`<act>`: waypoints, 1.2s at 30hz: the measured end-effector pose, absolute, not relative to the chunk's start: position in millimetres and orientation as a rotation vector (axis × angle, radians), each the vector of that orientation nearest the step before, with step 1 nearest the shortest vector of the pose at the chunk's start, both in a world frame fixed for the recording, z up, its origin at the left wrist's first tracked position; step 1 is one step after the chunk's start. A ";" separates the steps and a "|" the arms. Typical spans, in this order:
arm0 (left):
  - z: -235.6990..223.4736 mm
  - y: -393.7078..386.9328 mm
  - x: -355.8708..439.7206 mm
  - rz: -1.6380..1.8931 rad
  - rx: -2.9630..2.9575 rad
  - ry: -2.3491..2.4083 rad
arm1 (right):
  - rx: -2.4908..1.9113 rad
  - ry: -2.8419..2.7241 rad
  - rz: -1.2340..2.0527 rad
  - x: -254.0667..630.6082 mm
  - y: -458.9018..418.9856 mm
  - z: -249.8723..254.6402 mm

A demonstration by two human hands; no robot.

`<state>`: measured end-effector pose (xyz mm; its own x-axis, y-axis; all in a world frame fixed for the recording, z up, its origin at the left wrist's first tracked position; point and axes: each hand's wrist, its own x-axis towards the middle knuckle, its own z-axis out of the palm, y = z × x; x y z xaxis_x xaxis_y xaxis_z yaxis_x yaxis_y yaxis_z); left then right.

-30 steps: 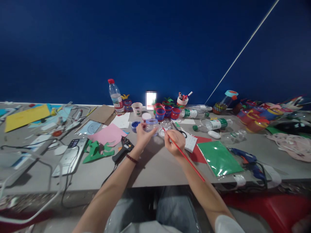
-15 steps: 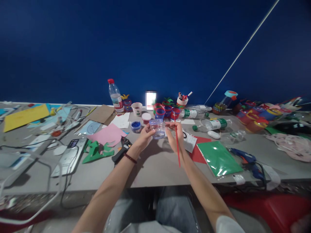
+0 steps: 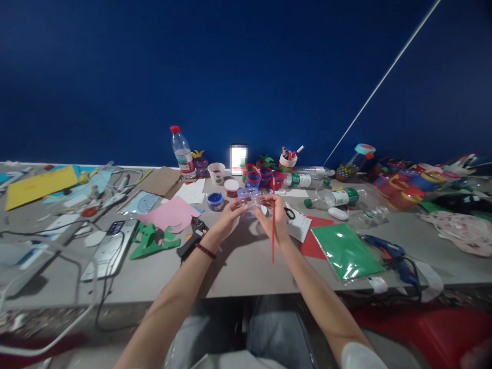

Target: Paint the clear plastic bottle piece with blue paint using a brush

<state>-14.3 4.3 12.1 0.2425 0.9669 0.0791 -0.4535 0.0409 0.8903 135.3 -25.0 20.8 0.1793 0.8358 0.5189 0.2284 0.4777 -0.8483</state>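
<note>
A clear plastic cup piece [image 3: 249, 202] with blue around its upper and lower edges is held between both hands above the grey table. My left hand [image 3: 232, 211] grips its left side, the thumb across the front. My right hand [image 3: 273, 212] has its fingers and thumb on the right side of the piece. A thin red paintbrush [image 3: 273, 230] also rests in my right hand, roughly upright with its long handle hanging down. Just left of the piece stands an open jar of blue paint [image 3: 215, 201]. Behind it are small blue-and-red painted cups [image 3: 252, 179].
A black glue gun [image 3: 192, 238] lies near my left forearm, a blue glue gun [image 3: 395, 256] far right. Green sheets in a plastic sleeve [image 3: 346, 251] lie right of my right arm. Plastic bottles [image 3: 340, 197], a paper cup [image 3: 216, 174] and a phone [image 3: 111, 248] are around.
My right hand has shifted slightly left, closing in on the cup piece. The paintbrush has moved left with it and stands more upright. My left hand has barely moved.
</note>
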 end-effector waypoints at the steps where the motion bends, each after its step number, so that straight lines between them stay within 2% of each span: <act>1: 11.1 4.0 -13.8 1.220 0.983 0.681 | -1.043 -1.387 0.534 135.2 -26.1 21.9; 9: 12.3 3.1 -10.5 1.211 0.905 0.668 | -1.003 -1.500 0.274 142.5 -29.6 29.6; 20: 2.7 13.2 -7.7 1.277 0.936 0.800 | -0.844 -1.768 0.336 144.0 -44.1 95.5; 24: -3.0 17.2 -6.7 1.358 1.068 0.980 | -0.937 -1.810 0.421 121.1 -21.3 108.5; 29: -18.4 28.0 -8.0 1.560 1.205 1.135 | -1.124 -1.902 0.328 89.8 15.9 117.7; 36: -21.9 29.9 -10.7 1.544 1.229 1.214 | -1.312 -2.077 0.334 62.3 45.0 104.0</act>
